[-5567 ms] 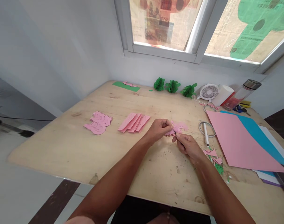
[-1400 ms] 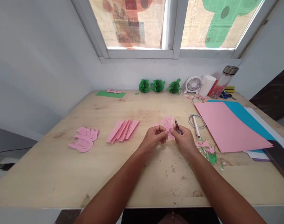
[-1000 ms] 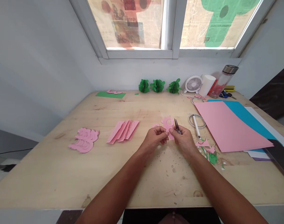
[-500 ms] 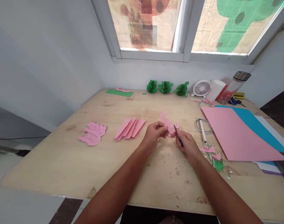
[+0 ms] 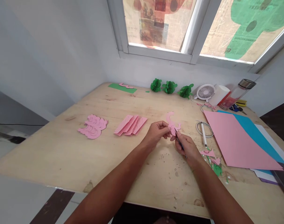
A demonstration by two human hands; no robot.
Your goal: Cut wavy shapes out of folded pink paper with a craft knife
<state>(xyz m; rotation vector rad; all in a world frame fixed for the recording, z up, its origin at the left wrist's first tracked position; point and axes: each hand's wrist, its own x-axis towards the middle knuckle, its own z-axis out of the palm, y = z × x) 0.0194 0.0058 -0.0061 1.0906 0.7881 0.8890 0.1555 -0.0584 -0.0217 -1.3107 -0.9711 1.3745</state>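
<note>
Pink paper, shaped into a curling cut-out (image 5: pixel 171 124), is lying between two bare hands above a wooden table (image 5: pixel 62 158), just right of a pleated pink bundle (image 5: pixel 130 125). The left hand (image 5: pixel 158 130), nearer the bundle, is pinching the cut-out's left side between thumb and forefinger, probably because such thin paper is needing a firm hold close to the blades. The right hand (image 5: pixel 187 147), farther right of the bundle, is curling its fingers around small dark scissors (image 5: pixel 180 143). Their tips are pointing up and left at the cut-out, an angle that is apparently suiting its tight curves; whether the blades are parted, I cannot tell.

Scalloped pink pieces (image 5: pixel 94 126) are lying together left of the bundle, seemingly grouped away from the hands. Well right of it, a white pen (image 5: pixel 203 133) is resting by pink scraps (image 5: pixel 208 152), perhaps within easy reach, and a large pink sheet (image 5: pixel 240 143) is covering other coloured sheets beyond the pen. Behind the bundle and to its right, three green paper puffs (image 5: pixel 170 87) are standing along the wall, presumably out of the way.
</note>
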